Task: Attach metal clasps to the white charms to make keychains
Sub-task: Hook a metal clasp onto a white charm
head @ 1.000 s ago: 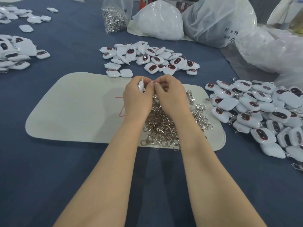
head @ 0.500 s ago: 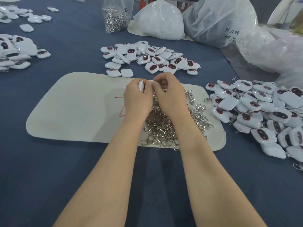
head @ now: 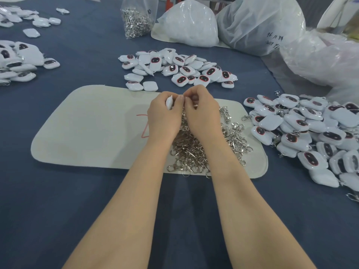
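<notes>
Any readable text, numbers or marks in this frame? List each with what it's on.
"96" plus more handwriting, unreadable: large plastic bag.
Handwritten number, maybe "10", too small to confirm: clear bag of clasps.
Red scrawl, no legible character, partly hidden by left hand: pale mat.

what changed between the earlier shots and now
Nearly nothing. The left hand still grips the white charm and the right hand still pinches at its top end, with only slight shifts of grip; what the right hand pinches is hidden. Both stay over the clasp pile on the mat. The charm heaps and bags are unchanged.
</notes>
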`<control>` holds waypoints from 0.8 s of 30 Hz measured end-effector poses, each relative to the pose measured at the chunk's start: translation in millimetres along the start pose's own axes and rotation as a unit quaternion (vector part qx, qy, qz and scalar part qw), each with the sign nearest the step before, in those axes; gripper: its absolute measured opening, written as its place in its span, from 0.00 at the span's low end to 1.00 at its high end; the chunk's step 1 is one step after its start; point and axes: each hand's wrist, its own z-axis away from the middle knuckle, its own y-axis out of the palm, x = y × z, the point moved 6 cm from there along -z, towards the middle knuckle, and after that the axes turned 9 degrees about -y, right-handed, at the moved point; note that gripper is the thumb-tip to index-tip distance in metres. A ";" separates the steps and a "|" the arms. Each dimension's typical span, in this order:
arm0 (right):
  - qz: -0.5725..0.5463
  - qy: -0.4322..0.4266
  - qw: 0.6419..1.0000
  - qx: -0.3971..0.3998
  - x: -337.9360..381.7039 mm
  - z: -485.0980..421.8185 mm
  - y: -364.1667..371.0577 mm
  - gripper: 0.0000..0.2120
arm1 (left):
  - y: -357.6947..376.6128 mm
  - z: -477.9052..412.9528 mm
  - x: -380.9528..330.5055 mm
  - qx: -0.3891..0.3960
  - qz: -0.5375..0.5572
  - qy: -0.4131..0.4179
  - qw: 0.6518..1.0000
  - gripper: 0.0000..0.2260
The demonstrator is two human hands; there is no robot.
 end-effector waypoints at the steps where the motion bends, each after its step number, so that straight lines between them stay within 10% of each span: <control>1: -0.003 0.001 1.000 0.001 0.1 0.0 0.1 0.05 | -0.1 -0.4 0.4 0.000 -0.003 -0.001 1.000 0.03; 24: -0.037 0.011 0.999 -0.021 0.6 1.4 -1.7 0.05 | -1.4 -0.3 1.3 -0.023 -0.055 -0.003 0.998 0.04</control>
